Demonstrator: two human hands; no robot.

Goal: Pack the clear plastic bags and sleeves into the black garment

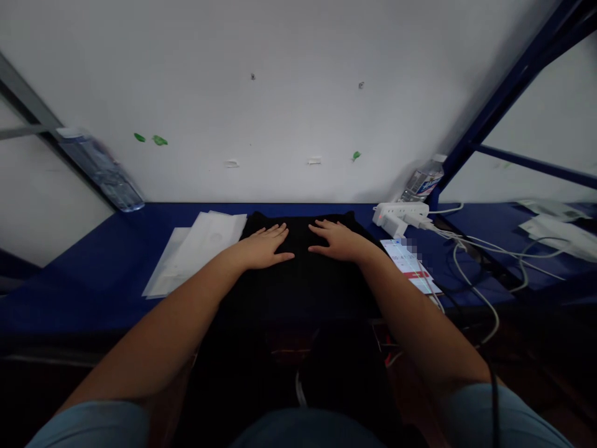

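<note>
A black cloth (pixel 303 286) lies spread on the blue table, reaching its front edge. My left hand (pixel 267 247) rests flat on the upper left part of the cloth, fingers apart and holding nothing. On the upper right part lies my right hand (pixel 336 241), palm down, its fingers also spread and nothing in them. The two thumbs point toward each other with a gap of dark cloth between them. White translucent sheets or bags (pixel 200 249) are beside the cloth on the left, near my left forearm.
A lit phone (pixel 413 267) and a white power strip (pixel 401 214) with cables are right of the cloth. Plastic bottles stand at the left (pixel 105 171) and right (pixel 423 179). White packets (pixel 559 236) lie far right on the blue table (pixel 93 274). A white wall rises behind.
</note>
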